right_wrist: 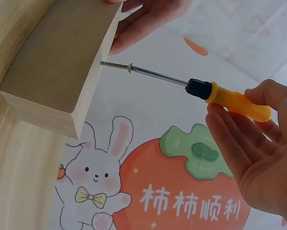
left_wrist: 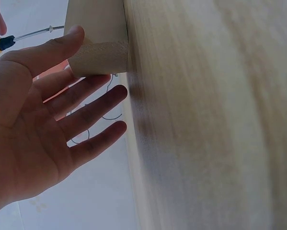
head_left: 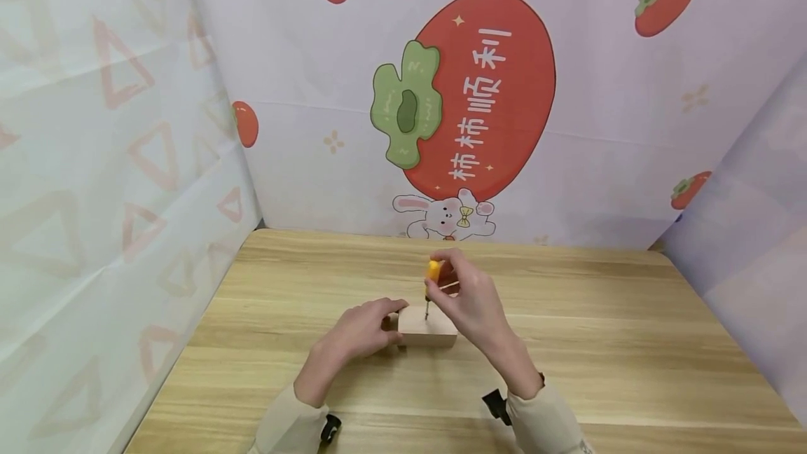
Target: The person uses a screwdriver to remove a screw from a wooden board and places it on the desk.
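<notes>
A pale wooden block (head_left: 427, 337) lies on the table, its long side facing me. My left hand (head_left: 361, 330) holds its left end, the thumb at the near corner and the index finger at the far one; the other fingers spread beside it in the left wrist view. A screw (right_wrist: 115, 65) stands in the block's top face, much of its thread still showing. My right hand (head_left: 474, 302) grips the yellow handle of a screwdriver (right_wrist: 236, 102) between thumb and fingers. The screwdriver is near upright, its tip at the screw's head.
The wood-grain table (head_left: 586, 342) reaches back to a white cloth backdrop (head_left: 302, 181) printed with persimmons and a rabbit. Cloth walls stand along the left (head_left: 113, 216) and right sides. A black wrist strap piece (head_left: 497, 406) shows near my right sleeve.
</notes>
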Demonstrator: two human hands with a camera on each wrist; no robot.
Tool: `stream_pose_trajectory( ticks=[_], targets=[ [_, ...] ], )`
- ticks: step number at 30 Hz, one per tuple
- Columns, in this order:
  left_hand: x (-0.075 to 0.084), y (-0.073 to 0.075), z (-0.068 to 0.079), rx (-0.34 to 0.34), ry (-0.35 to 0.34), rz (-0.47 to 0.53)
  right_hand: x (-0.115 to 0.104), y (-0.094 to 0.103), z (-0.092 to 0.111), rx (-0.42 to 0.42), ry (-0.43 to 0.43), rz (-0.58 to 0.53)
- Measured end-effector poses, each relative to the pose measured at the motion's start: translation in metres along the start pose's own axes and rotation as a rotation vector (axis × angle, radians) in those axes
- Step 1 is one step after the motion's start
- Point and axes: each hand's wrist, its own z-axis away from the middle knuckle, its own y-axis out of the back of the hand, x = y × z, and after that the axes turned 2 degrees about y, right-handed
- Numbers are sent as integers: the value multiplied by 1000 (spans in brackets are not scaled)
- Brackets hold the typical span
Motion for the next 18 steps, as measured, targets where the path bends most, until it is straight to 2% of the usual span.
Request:
stream_pose_trajectory(
  ticks=[6, 12, 18],
  targets=[
    [-1, -1, -1, 4, 0, -5, 0, 1, -1, -18, 21, -41],
    [-1, -1, 0, 3, -1, 0, -1, 2, -1, -40, -21, -19],
    [0, 0, 0, 0, 4, -3, -3, 5, 1, 22, 3, 71]
  ],
)
